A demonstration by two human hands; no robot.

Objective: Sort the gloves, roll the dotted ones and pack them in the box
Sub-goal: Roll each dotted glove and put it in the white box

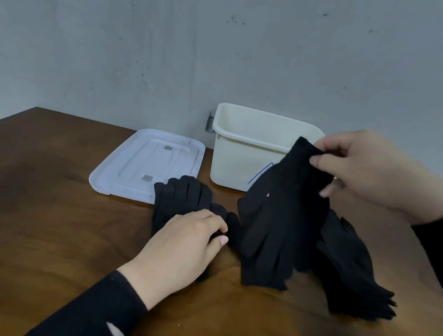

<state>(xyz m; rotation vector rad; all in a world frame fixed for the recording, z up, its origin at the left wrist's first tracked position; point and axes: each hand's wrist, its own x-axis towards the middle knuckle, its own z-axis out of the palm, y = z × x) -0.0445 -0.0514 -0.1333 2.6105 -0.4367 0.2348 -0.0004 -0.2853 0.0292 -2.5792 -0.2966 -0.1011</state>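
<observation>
My right hand [369, 175] pinches the cuff of a black glove [277, 221] and holds it up, fingers hanging down to the table, in front of the cream box [242, 167]. My left hand [181, 244] rests on another black glove [180, 201] lying flat on the table, its fingers pointing away and overlapping the lid; the hand's fingertips curl on its edge. More black gloves [353, 273] lie in a pile at the right, partly behind the lifted glove. No dots show on any glove from here. The box stands open, and its inside appears empty.
The white lid [140, 160] lies flat on the brown wooden table [51, 206], left of the box. A grey wall stands just behind the box. A small grey bracket [208, 122] sticks out at the box's back left corner.
</observation>
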